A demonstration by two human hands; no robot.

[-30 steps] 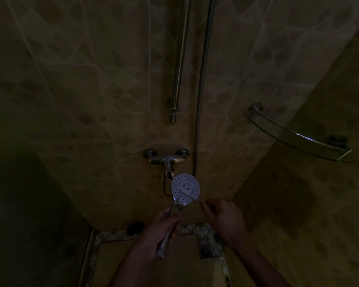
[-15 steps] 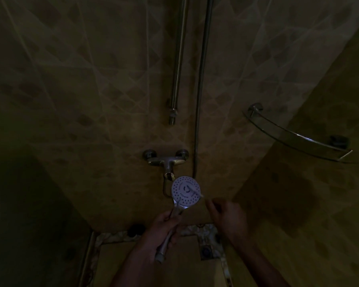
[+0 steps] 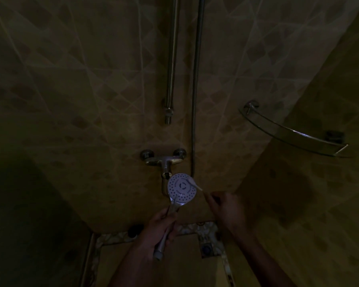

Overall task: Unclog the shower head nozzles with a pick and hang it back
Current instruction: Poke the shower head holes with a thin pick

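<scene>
The round white shower head (image 3: 180,188) faces me in a dim shower stall, its face dotted with small nozzles. My left hand (image 3: 161,226) grips its chrome handle from below and holds it upright. A thin pale pick (image 3: 195,184) lies across the upper right of the face, its tip on the nozzles. My right hand (image 3: 226,210) pinches the pick's other end, just right of the head.
A chrome mixer tap (image 3: 164,159) is fixed to the tiled wall right behind the head. Above it run a vertical slide rail (image 3: 171,65) and the hose (image 3: 196,83). A glass corner shelf (image 3: 292,134) juts out at right. A floor drain (image 3: 206,248) sits below.
The pick's tip has travelled from the centre and lower part of the face to its upper right edge. My right hand shifted slightly right. The head stays held in place.
</scene>
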